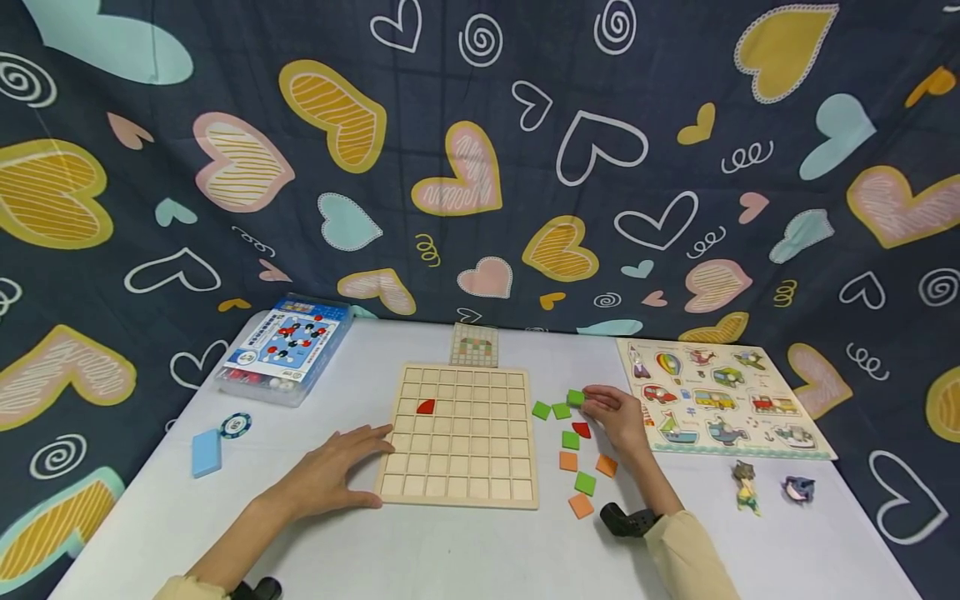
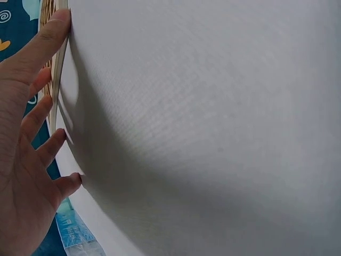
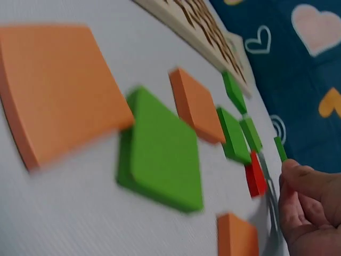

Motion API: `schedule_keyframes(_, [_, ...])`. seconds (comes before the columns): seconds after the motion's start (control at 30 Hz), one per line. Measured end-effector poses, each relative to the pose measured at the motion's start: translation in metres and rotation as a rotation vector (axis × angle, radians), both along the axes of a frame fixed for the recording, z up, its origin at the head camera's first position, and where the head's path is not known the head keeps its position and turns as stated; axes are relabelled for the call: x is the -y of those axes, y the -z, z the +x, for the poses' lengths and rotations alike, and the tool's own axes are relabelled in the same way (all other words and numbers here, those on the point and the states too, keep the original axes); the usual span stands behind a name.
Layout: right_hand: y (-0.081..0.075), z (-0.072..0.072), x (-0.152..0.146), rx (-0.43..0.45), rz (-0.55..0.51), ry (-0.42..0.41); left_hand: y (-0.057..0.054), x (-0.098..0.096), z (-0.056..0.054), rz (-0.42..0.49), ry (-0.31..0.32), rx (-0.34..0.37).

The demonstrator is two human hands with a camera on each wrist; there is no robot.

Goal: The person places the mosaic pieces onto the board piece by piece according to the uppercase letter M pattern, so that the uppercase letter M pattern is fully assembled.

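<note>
A wooden grid board lies on the table with one red quarter-circle tile in a cell near its upper left. My left hand rests at the board's left edge, thumb near the lower corner and fingers spread along the side. Right of the board, my right hand pinches a green square tile between thumb and fingertips, raised off the table in the right wrist view. Around it lie several green tiles, several orange tiles and a red tile.
Behind the board stands a small pattern card. A boxed molecule kit, a blue block and a round chip are at left. To the right lie a vehicle puzzle board and two small figures.
</note>
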State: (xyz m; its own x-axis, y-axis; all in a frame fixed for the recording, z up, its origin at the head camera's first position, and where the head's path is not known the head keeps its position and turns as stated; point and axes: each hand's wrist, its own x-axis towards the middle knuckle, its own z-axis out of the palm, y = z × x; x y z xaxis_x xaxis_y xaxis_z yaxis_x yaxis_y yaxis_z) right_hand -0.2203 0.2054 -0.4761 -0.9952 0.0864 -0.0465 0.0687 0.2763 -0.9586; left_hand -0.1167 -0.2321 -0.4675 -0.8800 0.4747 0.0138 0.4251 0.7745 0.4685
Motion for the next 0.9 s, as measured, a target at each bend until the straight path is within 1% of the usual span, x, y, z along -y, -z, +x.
schedule_keyframes(0.1, [0.001,0.002,0.007,-0.007,-0.041,-0.019,0.0,0.0,0.0,-0.001,-0.002,0.003])
schedule_keyframes(0.2, [0.003,0.004,0.016,-0.01,-0.092,-0.018,0.0,0.0,0.0,0.0,0.0,-0.004])
schedule_keyframes(0.3, [0.004,0.004,0.025,-0.015,-0.118,-0.021,0.0,0.0,0.0,-0.002,0.001,-0.009])
schedule_keyframes(0.43, [0.002,0.005,0.039,-0.024,-0.102,-0.032,0.0,0.0,0.0,-0.001,0.004,-0.01])
schedule_keyframes(0.53, [-0.002,0.007,0.05,-0.051,-0.096,-0.056,0.0,0.0,0.0,0.002,0.006,-0.012])
schedule_keyframes(0.67, [-0.005,0.007,0.064,-0.087,-0.133,-0.109,0.0,-0.001,0.0,0.003,0.005,-0.011])
schedule_keyframes(0.9, [-0.008,0.008,0.084,-0.093,-0.146,-0.165,-0.001,-0.002,0.0,0.007,-0.002,0.0])
